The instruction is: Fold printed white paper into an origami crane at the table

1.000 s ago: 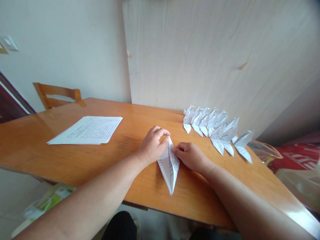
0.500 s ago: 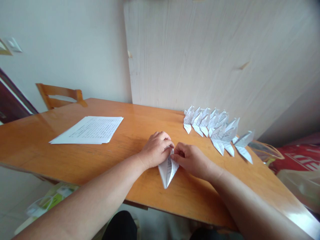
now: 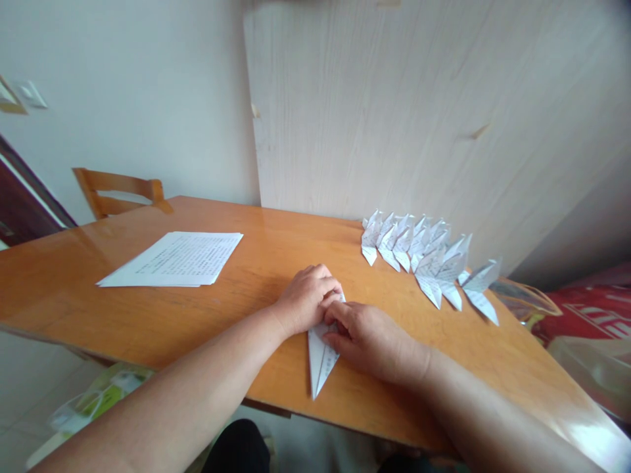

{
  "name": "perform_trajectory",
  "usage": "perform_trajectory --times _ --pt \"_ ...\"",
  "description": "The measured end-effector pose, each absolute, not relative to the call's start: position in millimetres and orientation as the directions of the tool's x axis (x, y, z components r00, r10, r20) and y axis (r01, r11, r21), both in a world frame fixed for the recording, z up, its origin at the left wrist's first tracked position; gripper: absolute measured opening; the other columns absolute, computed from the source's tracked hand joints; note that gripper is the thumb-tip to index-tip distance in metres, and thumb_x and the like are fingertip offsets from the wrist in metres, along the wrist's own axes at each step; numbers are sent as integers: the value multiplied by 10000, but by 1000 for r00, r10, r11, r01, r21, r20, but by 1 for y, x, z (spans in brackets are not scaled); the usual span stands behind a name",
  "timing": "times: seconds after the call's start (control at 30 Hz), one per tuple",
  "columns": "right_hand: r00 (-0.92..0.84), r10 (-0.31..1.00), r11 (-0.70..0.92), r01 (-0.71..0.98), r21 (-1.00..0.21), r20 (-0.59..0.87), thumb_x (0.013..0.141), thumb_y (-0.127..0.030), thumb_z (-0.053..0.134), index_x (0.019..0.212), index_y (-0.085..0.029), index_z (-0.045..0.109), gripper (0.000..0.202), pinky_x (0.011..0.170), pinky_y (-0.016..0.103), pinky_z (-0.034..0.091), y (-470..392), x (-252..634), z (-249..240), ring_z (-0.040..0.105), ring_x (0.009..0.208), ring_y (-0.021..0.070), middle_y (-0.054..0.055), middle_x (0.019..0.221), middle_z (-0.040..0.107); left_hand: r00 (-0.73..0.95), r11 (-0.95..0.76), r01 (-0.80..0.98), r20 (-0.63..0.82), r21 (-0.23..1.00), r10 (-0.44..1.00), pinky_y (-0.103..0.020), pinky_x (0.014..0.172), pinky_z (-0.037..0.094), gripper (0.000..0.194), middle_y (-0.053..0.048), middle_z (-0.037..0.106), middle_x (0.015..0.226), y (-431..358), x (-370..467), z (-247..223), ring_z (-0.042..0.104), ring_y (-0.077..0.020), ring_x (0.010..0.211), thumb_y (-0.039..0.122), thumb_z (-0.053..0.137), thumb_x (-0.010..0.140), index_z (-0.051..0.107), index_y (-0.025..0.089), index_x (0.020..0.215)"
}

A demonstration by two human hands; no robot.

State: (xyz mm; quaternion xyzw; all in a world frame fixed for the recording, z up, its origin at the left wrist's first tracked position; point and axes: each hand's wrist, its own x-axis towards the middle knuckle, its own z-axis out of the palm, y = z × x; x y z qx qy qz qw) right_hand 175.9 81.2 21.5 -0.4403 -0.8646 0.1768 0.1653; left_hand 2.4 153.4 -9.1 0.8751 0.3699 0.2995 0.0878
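A folded sheet of printed paper (image 3: 320, 364) lies on the table near its front edge, its narrow point toward me. My left hand (image 3: 310, 297) is closed over the paper's far end, fingers curled and partly hiding it. Against it, my right hand (image 3: 367, 338) has its thumb and fingers pinched on the paper's middle, pressing along the fold. The two hands touch at the fingers. What lies under my left palm is hidden.
Several folded paper pieces (image 3: 434, 263) stand in rows at the back right. A stack of printed sheets (image 3: 177, 259) lies to the left on the wooden table (image 3: 231, 315). A chair (image 3: 118, 190) stands behind the left end; a red bag (image 3: 591, 315) sits beyond the right edge.
My right hand has moved left and toward me, over the paper. The paper's flaps lie flatter and narrower, and its tip reaches closer to the table's front edge.
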Motion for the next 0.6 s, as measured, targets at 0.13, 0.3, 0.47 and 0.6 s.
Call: perform_trajectory --times 0.13,0.3,0.47,0.6 --pt "-581 799 596 729 -336 157 872 -229 585 975 -205 586 107 654 262 368 80 172 19 590 756 163 44 919 681 513 -663 576 420 478 748 -314 791 451 147 -52 635 949 156 3 -10 595 -208 900 275 560 899 696 232 934" --pt "-572 807 586 745 -320 147 875 -238 578 992 -204 611 126 682 271 381 80 172 18 629 801 185 57 956 706 500 -632 500 398 592 769 -304 779 455 138 -36 676 922 156 3 -6 618 -201 889 228 525 904 662 222 893" --pt "-447 883 470 825 -313 147 897 -291 565 973 -210 649 139 671 285 377 87 175 15 654 805 207 72 940 725 392 -609 492 467 622 793 -315 813 454 147 -44 695 989 153 1 0 628 -203 919 231 516 915 646 222 981" --pt "-284 948 318 875 -365 147 906 -290 532 947 -195 671 173 650 288 376 100 183 11 661 791 218 98 930 737 422 -648 492 492 582 762 -302 783 445 114 -34 662 884 149 -2 6 607 -186 850 240 526 916 623 215 862"
